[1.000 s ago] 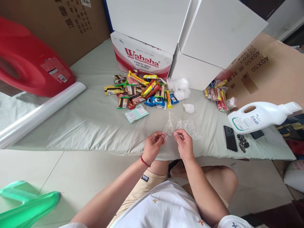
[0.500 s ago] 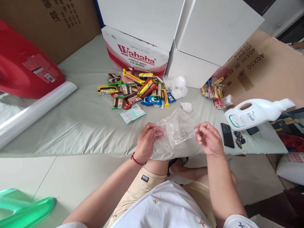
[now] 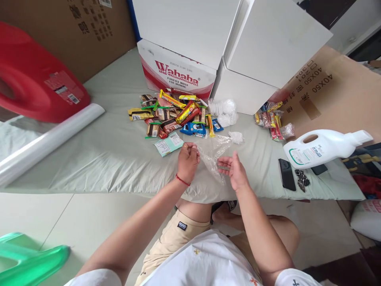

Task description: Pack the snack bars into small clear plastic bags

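Observation:
A clear plastic bag hangs between my hands over the pale green mat. My left hand is closed, pinching the bag's left edge, a red string round its wrist. My right hand has its fingers stretched out against the bag's lower right side. Just beyond lies a pile of wrapped snack bars, and a pale green packet lies next to my left hand.
A Wahaha carton and white boxes stand behind the snacks. A second snack pile, a white jug, a phone and keys lie right. A red jug and film roll lie left.
My hands first pulled the bag wide apart, then came closer together and moved forward over the mat. The right hand has let go of its pinch and spread its fingers.

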`<state>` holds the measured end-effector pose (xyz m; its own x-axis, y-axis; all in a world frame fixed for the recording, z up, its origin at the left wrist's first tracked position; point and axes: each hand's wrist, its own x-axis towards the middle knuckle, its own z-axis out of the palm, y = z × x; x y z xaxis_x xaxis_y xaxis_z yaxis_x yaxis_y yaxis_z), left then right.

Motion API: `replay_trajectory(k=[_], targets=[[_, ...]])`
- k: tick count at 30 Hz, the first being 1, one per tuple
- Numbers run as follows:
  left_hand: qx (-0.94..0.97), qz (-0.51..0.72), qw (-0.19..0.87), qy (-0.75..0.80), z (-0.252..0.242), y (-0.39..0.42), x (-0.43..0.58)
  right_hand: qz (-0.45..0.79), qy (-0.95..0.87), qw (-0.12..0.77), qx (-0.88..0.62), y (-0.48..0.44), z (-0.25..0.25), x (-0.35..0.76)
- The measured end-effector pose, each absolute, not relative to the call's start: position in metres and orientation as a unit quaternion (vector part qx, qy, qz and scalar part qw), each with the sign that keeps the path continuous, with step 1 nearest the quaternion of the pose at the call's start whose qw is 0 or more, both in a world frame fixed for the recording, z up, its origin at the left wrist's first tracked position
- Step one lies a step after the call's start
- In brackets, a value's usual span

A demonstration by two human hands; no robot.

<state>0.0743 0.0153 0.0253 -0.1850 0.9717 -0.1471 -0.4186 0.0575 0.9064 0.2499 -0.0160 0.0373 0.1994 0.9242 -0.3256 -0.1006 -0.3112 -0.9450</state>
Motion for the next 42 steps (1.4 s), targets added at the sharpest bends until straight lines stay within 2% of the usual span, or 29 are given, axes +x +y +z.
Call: replay_trajectory(k=[6,11,15,20,24,26,32,38,42], targets=[[0.343,0.610,0.562,0.440,0.022,0.015,0.071,0.464,-0.460,0.426,-0.626,-0.022,0.036,0.234],[0.333,0.612,0.531,0.482,0.021,0.030,0.031,0.487,-0.387,0.464,-0.630,-0.017,0.051,0.242],[0.337,0.571,0.486,0.570,0.023,-0.010,0.024,0.472,-0.380,0.499,-0.620,-0.018,0.052,0.233],[0.348,0.475,0.603,0.539,0.033,-0.058,0.053,0.400,-0.463,0.489,-0.621,-0.027,0.043,0.213],[0.328,0.469,0.604,0.555,0.035,-0.043,0.066,0.338,-0.550,0.453,-0.615,-0.033,0.037,0.209],[0.311,0.475,0.608,0.554,0.035,-0.032,0.062,0.370,-0.522,0.457,-0.618,-0.030,0.038,0.217],[0.306,0.418,0.710,0.478,0.033,-0.017,0.025,0.544,-0.342,0.464,-0.609,-0.007,0.061,0.271],[0.320,0.335,0.778,0.424,0.037,-0.006,0.001,0.648,-0.316,0.408,-0.560,0.003,0.077,0.310],[0.309,0.291,0.804,0.417,0.038,0.003,-0.012,0.671,-0.308,0.399,-0.544,0.010,0.075,0.325]])
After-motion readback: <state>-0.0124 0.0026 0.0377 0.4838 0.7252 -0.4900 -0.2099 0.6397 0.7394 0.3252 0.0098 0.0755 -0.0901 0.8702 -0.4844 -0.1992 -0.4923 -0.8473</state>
